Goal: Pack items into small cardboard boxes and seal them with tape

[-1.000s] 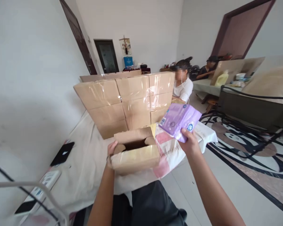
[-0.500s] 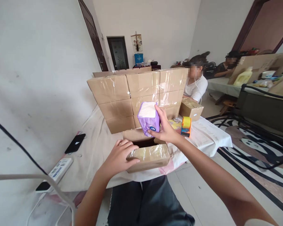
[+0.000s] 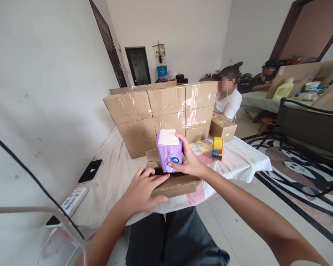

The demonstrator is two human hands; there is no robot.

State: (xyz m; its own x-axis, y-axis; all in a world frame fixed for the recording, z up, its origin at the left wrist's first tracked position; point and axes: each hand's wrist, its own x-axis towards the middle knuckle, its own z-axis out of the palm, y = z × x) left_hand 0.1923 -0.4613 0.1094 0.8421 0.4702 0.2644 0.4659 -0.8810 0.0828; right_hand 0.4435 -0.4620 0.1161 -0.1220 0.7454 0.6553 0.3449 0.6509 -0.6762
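My right hand (image 3: 187, 157) grips a purple pack of tissues (image 3: 170, 151) with a white top and a round blue label. Tilted a little, the pack is at the mouth of an open cardboard box (image 3: 174, 190), its lower end just over the opening. My left hand (image 3: 147, 188) holds the box at its front left corner, fingers over the edge and thumb outside on the front. The front edge shows bare corrugated board, while most of the box's inside is dark or hidden behind the pack and my hands.
Taped cardboard boxes (image 3: 166, 120) form a wall behind the open box. An orange and yellow tape dispenser (image 3: 218, 148) stands at the right, near another cardboard box (image 3: 223, 127). A phone (image 3: 90, 171) and a power strip (image 3: 73, 201) lie left. A person (image 3: 229, 98) sits beyond.
My right hand has lowered the pack of tissues slightly left, towards the box opening. The box's front flap has swung from its taped face to its cut edge, my left hand still on it.
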